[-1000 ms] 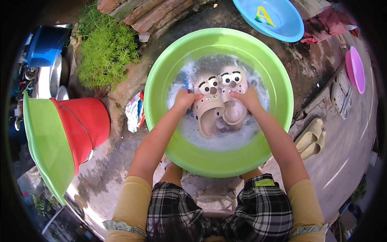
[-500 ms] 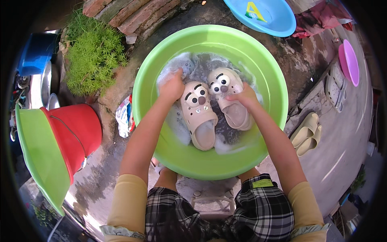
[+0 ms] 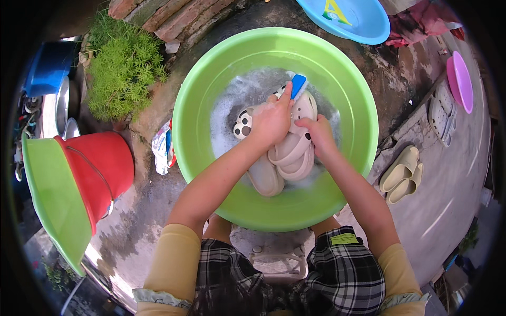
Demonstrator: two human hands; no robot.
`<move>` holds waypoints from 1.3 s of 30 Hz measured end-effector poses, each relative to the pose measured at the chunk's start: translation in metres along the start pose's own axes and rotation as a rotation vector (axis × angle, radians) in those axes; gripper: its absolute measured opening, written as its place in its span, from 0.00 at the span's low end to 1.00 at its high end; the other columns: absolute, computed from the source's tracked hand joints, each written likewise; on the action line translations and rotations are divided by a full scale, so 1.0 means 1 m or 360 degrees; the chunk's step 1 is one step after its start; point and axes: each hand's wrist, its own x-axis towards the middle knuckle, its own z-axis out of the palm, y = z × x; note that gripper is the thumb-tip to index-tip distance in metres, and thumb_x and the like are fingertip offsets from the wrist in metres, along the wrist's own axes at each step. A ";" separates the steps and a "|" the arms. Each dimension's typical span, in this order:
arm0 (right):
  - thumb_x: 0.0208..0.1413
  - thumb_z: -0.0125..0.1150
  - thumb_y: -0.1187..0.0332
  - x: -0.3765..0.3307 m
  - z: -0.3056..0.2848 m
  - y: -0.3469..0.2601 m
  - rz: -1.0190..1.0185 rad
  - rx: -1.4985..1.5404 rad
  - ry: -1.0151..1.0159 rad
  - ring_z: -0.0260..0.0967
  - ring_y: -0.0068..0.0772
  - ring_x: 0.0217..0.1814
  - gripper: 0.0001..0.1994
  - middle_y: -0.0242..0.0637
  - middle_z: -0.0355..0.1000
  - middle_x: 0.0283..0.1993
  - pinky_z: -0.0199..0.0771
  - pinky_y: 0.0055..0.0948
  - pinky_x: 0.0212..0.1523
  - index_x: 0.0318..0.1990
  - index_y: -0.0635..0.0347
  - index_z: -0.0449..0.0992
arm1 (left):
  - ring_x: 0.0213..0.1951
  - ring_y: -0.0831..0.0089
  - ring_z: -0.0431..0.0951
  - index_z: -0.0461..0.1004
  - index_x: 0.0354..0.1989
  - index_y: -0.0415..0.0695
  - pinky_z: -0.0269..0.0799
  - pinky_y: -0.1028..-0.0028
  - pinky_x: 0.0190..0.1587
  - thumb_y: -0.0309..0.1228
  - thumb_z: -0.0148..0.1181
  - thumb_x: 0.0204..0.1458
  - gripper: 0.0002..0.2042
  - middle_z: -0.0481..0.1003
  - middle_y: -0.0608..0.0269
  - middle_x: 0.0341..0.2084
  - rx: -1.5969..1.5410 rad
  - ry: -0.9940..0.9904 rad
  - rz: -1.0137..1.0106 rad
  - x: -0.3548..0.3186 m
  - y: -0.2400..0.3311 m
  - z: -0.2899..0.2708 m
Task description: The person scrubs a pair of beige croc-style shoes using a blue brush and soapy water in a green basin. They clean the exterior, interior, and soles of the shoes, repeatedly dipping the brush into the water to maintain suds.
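Observation:
In a large green basin [image 3: 196, 131] of sudsy water lie two beige clogs with googly-eye decorations. My left hand [image 3: 273, 124] is closed on a scrub brush [image 3: 298, 84] with a blue back and pale bristles, which it presses against the toe of the right clog [image 3: 295, 163]. My right hand [image 3: 320, 136] grips that same clog by its right side, thumb across the top. Partly beneath it, the left clog [image 3: 266, 180] rests in the foam, its eyes showing left of my left hand. My hand and the brush hide most of the right clog's decoration.
A red bucket [image 3: 108, 174] and a light green tub [image 3: 55, 195] lie tipped at the left. A blue basin [image 3: 350, 23] is beyond the green one. Olive slip-on shoes [image 3: 401, 174], grey clogs [image 3: 438, 116] and a pink basin [image 3: 460, 81] are at the right. Bricks [image 3: 179, 18] edge the far left.
My left hand has left the left clog and moved right with the blue brush onto the right clog. The right clog has shifted left, over part of the left one.

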 end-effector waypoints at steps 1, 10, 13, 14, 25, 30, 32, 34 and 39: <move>0.39 0.70 0.72 0.000 -0.001 0.001 -0.0030 0.0040 0.0045 0.76 0.38 0.40 0.27 0.50 0.74 0.44 0.78 0.35 0.40 0.49 0.72 0.69 | 0.30 0.47 0.79 0.60 0.66 0.42 0.74 0.53 0.33 0.38 0.44 0.64 0.24 0.76 0.40 0.32 -0.0073 0.0036 -0.0148 0.005 -0.001 0.004; 0.36 0.76 0.66 0.030 -0.011 -0.007 -0.0199 -0.0573 0.0230 0.72 0.42 0.53 0.41 0.50 0.72 0.51 0.73 0.39 0.52 0.59 0.68 0.60 | 0.46 0.45 0.78 0.63 0.64 0.44 0.71 0.53 0.50 0.37 0.49 0.58 0.25 0.77 0.39 0.43 0.0271 -0.0217 -0.0693 0.046 -0.081 0.001; 0.33 0.78 0.60 0.038 -0.003 0.006 -0.0587 -0.0768 0.0286 0.74 0.49 0.52 0.46 0.55 0.73 0.51 0.72 0.38 0.52 0.60 0.70 0.59 | 0.44 0.39 0.77 0.62 0.61 0.32 0.70 0.52 0.49 0.36 0.46 0.60 0.25 0.76 0.31 0.38 -0.0337 -0.0119 -0.0399 0.040 -0.056 0.025; 0.34 0.78 0.60 0.040 0.001 0.005 -0.0565 -0.0682 0.0307 0.74 0.48 0.52 0.44 0.54 0.73 0.51 0.73 0.38 0.52 0.59 0.70 0.60 | 0.42 0.36 0.76 0.58 0.64 0.30 0.70 0.51 0.48 0.37 0.45 0.61 0.27 0.75 0.29 0.36 -0.0522 -0.0055 -0.0277 0.026 -0.038 0.036; 0.41 0.75 0.64 0.057 -0.022 -0.016 -0.0325 -0.0301 0.0190 0.75 0.40 0.49 0.38 0.49 0.73 0.51 0.76 0.37 0.49 0.59 0.68 0.63 | 0.43 0.44 0.78 0.66 0.50 0.36 0.71 0.50 0.47 0.27 0.49 0.55 0.15 0.77 0.38 0.39 0.0044 -0.0377 -0.0291 0.023 -0.058 0.016; 0.39 0.74 0.61 0.030 0.004 -0.005 -0.0763 -0.1010 0.0297 0.73 0.55 0.50 0.45 0.56 0.72 0.50 0.73 0.43 0.53 0.65 0.62 0.55 | 0.41 0.42 0.77 0.69 0.51 0.42 0.71 0.50 0.44 0.31 0.49 0.59 0.14 0.76 0.39 0.37 -0.0044 0.0087 -0.0532 0.033 -0.073 0.029; 0.38 0.75 0.61 0.025 0.010 0.008 -0.1026 -0.1234 0.0343 0.73 0.58 0.49 0.45 0.56 0.73 0.48 0.73 0.46 0.52 0.65 0.61 0.56 | 0.38 0.42 0.77 0.69 0.56 0.45 0.72 0.51 0.43 0.33 0.49 0.60 0.17 0.76 0.40 0.35 -0.0301 -0.0148 -0.0336 0.030 -0.057 0.034; 0.36 0.75 0.60 0.030 0.011 0.013 -0.0872 -0.1288 0.0336 0.72 0.58 0.51 0.46 0.55 0.73 0.47 0.72 0.47 0.53 0.64 0.62 0.57 | 0.34 0.43 0.77 0.66 0.63 0.54 0.73 0.51 0.39 0.35 0.50 0.61 0.21 0.74 0.42 0.31 -0.0499 0.0217 0.0149 0.002 -0.027 0.033; 0.33 0.78 0.58 0.028 0.001 0.014 -0.0838 -0.1041 0.0146 0.74 0.51 0.52 0.44 0.52 0.74 0.49 0.73 0.42 0.53 0.60 0.64 0.63 | 0.23 0.51 0.78 0.64 0.66 0.64 0.75 0.57 0.26 0.38 0.53 0.59 0.24 0.74 0.46 0.29 0.0143 0.0107 0.0381 0.014 -0.036 0.017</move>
